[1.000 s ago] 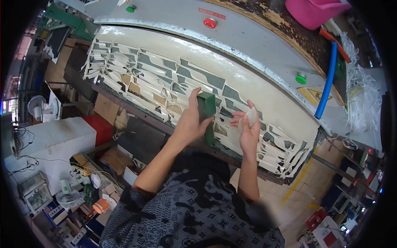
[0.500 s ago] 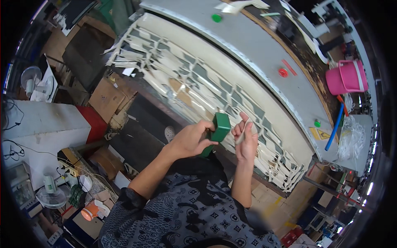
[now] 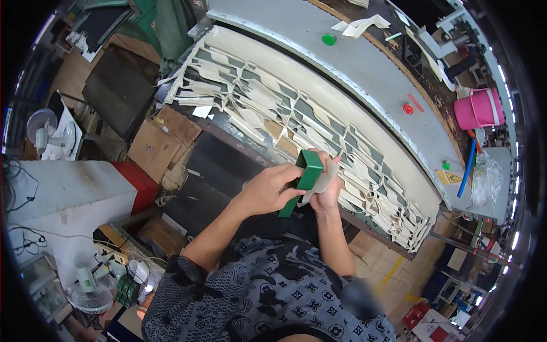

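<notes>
My left hand [image 3: 266, 189] is closed around a glossy green, angular piece [image 3: 309, 172] with flat faces, held in front of my chest. Its kind cannot be made out. Pressed close beside its right face is a thin, cream-white cut piece of sheet [image 3: 325, 181], gripped by my right hand [image 3: 329, 199]. Some of the right fingers are hidden behind the sheet. Beyond both hands, a long sheet of cream material [image 3: 307, 108] lies on the machine bed, cut into a web of strips with dark gaps between.
A grey machine beam [image 3: 353, 74] carries a green button [image 3: 329, 39] and a red button [image 3: 408, 109]. At the right stand a pink bucket [image 3: 477, 109] and a blue tube [image 3: 466, 168]. Cardboard [image 3: 154, 147] lies at left, near a white cabinet [image 3: 68, 182] and a fan [image 3: 91, 296].
My right hand has moved left, bringing the cream piece against the green piece. The green piece has turned in my left hand. The whole view has shifted slightly.
</notes>
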Available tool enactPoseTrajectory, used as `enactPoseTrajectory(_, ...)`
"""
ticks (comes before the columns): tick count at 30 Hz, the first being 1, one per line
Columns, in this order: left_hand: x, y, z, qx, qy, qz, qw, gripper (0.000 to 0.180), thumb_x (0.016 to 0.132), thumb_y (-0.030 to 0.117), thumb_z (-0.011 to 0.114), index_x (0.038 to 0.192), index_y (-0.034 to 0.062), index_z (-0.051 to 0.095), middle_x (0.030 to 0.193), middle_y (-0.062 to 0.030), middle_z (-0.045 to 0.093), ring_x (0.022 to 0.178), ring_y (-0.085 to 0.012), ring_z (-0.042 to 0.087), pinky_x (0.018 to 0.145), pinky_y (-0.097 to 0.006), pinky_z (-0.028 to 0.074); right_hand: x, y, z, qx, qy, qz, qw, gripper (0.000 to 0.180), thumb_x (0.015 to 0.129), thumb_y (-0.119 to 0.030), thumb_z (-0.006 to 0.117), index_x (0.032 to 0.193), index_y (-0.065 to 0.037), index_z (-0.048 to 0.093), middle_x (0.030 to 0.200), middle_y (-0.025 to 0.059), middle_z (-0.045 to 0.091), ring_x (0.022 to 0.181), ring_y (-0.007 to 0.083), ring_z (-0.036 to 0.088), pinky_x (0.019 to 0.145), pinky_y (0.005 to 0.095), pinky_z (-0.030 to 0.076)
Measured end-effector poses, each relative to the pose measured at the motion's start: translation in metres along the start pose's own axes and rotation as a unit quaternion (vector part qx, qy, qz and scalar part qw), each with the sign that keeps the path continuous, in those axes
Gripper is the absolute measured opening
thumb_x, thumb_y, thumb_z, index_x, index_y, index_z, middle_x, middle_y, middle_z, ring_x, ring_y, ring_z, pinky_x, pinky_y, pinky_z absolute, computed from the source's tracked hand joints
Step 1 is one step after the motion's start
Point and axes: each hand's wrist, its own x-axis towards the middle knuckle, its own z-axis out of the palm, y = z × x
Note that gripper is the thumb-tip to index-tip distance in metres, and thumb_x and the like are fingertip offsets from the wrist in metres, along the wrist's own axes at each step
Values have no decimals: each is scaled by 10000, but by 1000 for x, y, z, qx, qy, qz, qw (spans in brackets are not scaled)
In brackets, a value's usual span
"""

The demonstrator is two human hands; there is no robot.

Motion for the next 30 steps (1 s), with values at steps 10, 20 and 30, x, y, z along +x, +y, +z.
enactPoseTrajectory(10,32,-6,14,32,-35,-79,996,267,955,62,717,1209,6,655,1117,-224,631,1033,-450,643,905,-468,527,29,14,-19,102,-36,-15,994,609,1088,-616,429,1384,-86,391,1339,194,577,1129,297,657,1012,449,535)
enactPoseTrajectory(20,75,-32,30,-6,-33,-117,993,300,952,46,710,1251,26,689,1226,-211,664,1129,-383,655,985,-425,524,64,21,-71,214,102,49,970,612,1135,-517,400,1474,-15,489,1438,193,581,1284,321,622,1134,506,476)
enactPoseTrajectory(30,120,-102,-21,140,245,-308,909,352,981,215,729,1199,-38,617,1042,-228,690,963,-354,683,856,-479,546,53,-53,-260,328,40,-186,925,376,1093,-345,619,1369,-104,534,883,26,580,781,211,506,756,337,477)
